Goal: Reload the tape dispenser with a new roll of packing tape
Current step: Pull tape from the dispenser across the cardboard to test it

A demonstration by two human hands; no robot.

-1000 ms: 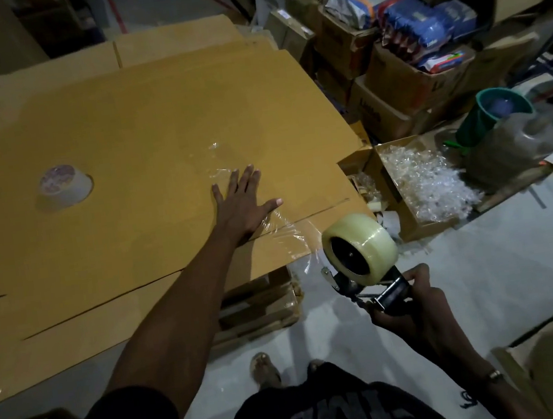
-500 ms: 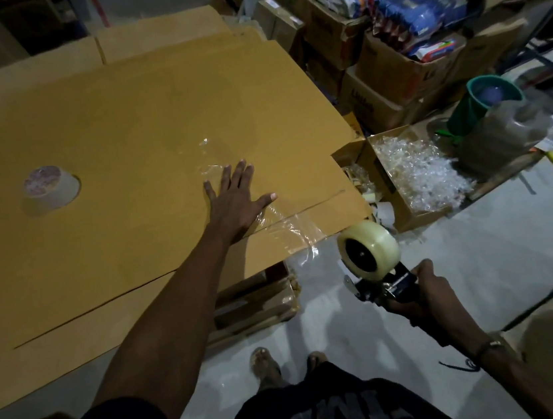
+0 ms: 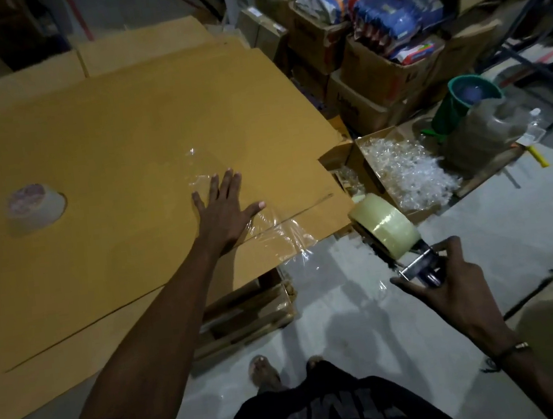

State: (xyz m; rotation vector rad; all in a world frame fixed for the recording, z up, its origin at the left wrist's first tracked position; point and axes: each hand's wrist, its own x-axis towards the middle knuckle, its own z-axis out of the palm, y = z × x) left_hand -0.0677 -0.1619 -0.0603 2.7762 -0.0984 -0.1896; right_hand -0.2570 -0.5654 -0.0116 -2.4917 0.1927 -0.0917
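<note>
My right hand [image 3: 451, 285] grips the handle of a tape dispenser [image 3: 417, 263] off the cardboard's near right corner, above the floor. A pale clear roll of packing tape [image 3: 384, 222] sits on the dispenser. My left hand [image 3: 224, 208] lies flat, fingers spread, on a strip of clear tape [image 3: 270, 231] stuck across the big sheet of brown cardboard [image 3: 116, 166]. The tape strip is crinkled and runs off the cardboard edge toward the dispenser. Another tape roll [image 3: 35, 212] lies flat on the cardboard at the far left.
Flattened cartons [image 3: 246, 314] are stacked under the cardboard. At right stand an open box of clear plastic bits [image 3: 406, 172], a green bucket [image 3: 460, 99], a large plastic bottle [image 3: 488, 131] and cartons of packaged goods [image 3: 376, 68]. My feet [image 3: 264, 372] stand on grey floor.
My right hand has swung the dispenser to the right and turned it, so the roll now shows its outer band. My left hand stays flat on the tape strip.
</note>
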